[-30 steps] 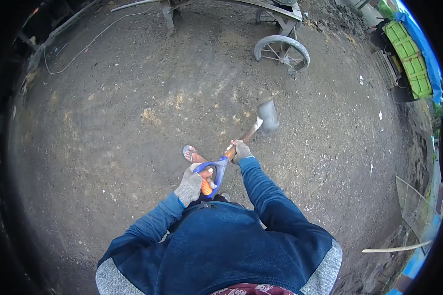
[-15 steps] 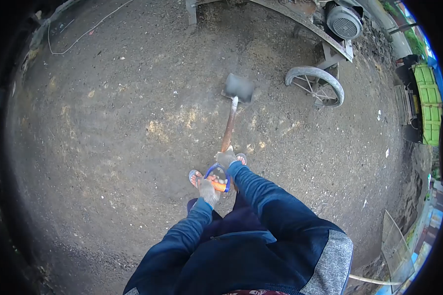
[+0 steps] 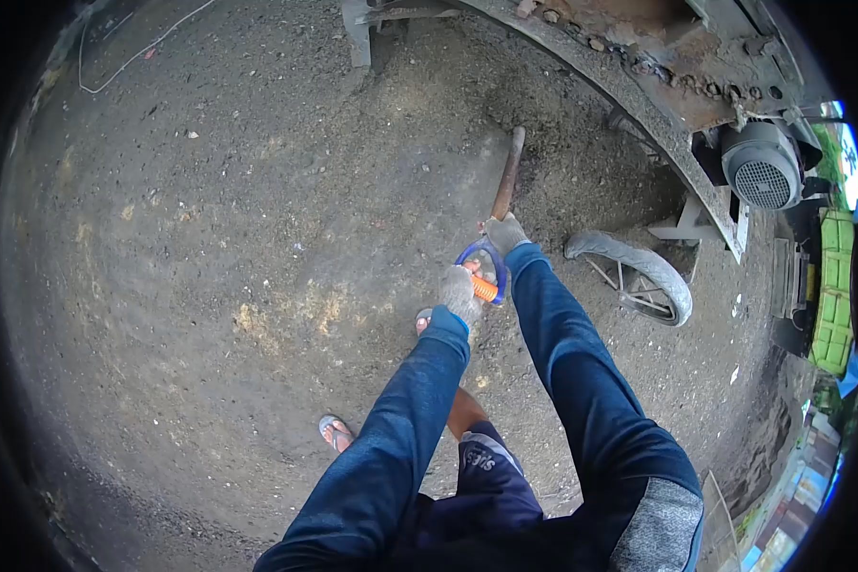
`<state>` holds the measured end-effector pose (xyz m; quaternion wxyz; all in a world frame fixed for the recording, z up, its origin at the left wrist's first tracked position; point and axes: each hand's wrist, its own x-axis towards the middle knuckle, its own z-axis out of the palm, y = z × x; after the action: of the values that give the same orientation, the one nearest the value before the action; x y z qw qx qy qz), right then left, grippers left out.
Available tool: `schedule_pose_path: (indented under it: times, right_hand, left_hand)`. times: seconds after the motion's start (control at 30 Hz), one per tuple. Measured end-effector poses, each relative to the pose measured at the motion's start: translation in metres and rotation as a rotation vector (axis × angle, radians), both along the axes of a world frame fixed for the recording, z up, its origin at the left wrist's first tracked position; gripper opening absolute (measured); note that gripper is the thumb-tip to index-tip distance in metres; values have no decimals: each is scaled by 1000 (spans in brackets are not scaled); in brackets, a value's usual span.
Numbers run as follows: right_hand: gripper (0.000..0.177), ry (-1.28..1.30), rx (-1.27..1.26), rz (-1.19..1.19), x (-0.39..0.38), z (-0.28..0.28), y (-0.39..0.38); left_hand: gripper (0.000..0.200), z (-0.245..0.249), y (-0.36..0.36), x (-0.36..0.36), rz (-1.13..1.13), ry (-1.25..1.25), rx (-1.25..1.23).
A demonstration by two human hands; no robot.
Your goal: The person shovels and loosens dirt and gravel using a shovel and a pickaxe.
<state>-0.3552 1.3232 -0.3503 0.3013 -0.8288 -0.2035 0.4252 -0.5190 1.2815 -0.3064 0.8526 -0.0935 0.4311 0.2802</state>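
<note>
A shovel (image 3: 509, 176) with a brown shaft and a blue D-shaped grip points away from me, low over the ground. My left hand (image 3: 459, 291), in a pale work glove, is closed around the orange bar of the grip. Just ahead, my right hand (image 3: 504, 232), gloved too, wraps the shaft near the top of the blue frame. At the far end of the shaft the blade cannot be made out; it seems sunk in the dark loose material beside the machine frame.
A metal machine frame (image 3: 629, 100) with a grey motor (image 3: 763, 172) stands ahead on the right. Its spoked wheel (image 3: 639, 272) rests right of my arms. Farther right is a green truck bed (image 3: 834, 296). A thin cable (image 3: 143, 52) lies at upper left.
Both hands have pushed the shovel forward and to the right, toward the machine. Its blade, plainly visible before, is now hidden. My feet have moved apart in a step.
</note>
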Motion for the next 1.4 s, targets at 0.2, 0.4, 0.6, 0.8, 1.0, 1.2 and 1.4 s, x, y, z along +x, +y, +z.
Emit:
schedule_pose_path:
  times: [0.2,0.4,0.6,0.8,1.0,1.2,1.4]
  right_hand:
    - [49,-187,-55,80,-30,-72,-37]
    - [22,159,-38,-48,-89,-36,-75]
    - [17,465,-29,-370,-142,-69,-112]
    - [12,569,-157,-506,-252,-24,-140]
    - [12,611,50,-561,-386,83,-201]
    - [9,932,240,-727,-475,148,-240]
    - [17,1113,562,-947,-519,243,-307]
  left_hand:
    - [14,-41,-42,-43,176,2,-65]
    - [18,16,-128,-141,167,134,-15]
    - [33,83,-228,-241,316,501,-255]
    - [39,103,-249,-332,353,1052,-235]
    - [43,148,-298,-502,264,1003,-156]
    - [45,222,-262,-636,255,971,220]
    - [43,330,-224,-676,-11,976,663]
